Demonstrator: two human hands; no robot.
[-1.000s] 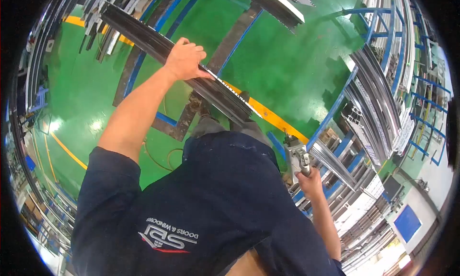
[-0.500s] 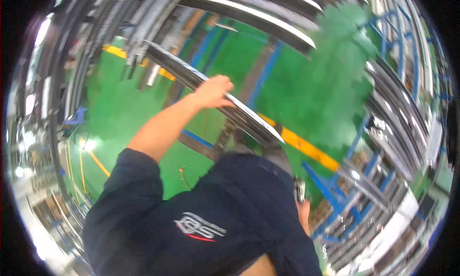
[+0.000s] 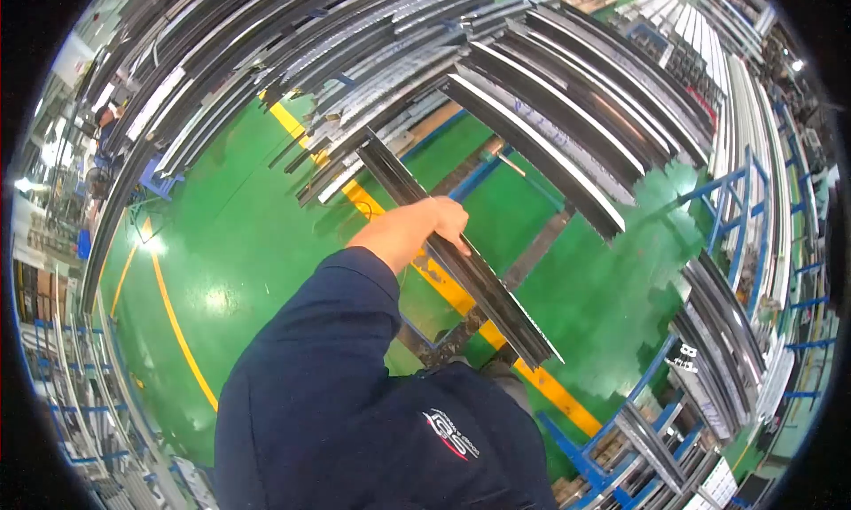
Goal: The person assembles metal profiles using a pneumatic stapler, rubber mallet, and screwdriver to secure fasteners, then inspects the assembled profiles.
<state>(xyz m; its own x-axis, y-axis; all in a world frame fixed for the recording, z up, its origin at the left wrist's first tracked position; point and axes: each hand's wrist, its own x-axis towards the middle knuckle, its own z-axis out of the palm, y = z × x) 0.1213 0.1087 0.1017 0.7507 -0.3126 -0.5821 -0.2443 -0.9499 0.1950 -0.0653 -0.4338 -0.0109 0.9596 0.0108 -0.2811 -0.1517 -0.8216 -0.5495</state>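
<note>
Head cam: I've got the L hand (image 3: 441, 222) closed round a long dark profile (image 3: 487, 290), approx mid-length, fingers curled over the far edge, bar pinched btwn them and the palm side. R hand is out of frame, so I can't tell its grip. Profile sits diagonally in front of the torso, over the green floor (image 3: 222, 253) and crossing the yellow line (image 3: 558, 399) from this angle; near end is by the legs, far end toward the stacked profiles (image 3: 550, 124). Can't tell if anything props it from below.

Handling, my guess: stiff, prob metal, fairly light for its length since one hand has it, but long enough to swing or tip if held off-center. Faces look smooth, so maybe slick; finish could scratch vs. the blue rack (image 3: 576, 452) or other stock. Best hold IMO: round the body near the balance pt, w/ fingers off the thin pale edge and cut ends, which may be sharp.
</note>
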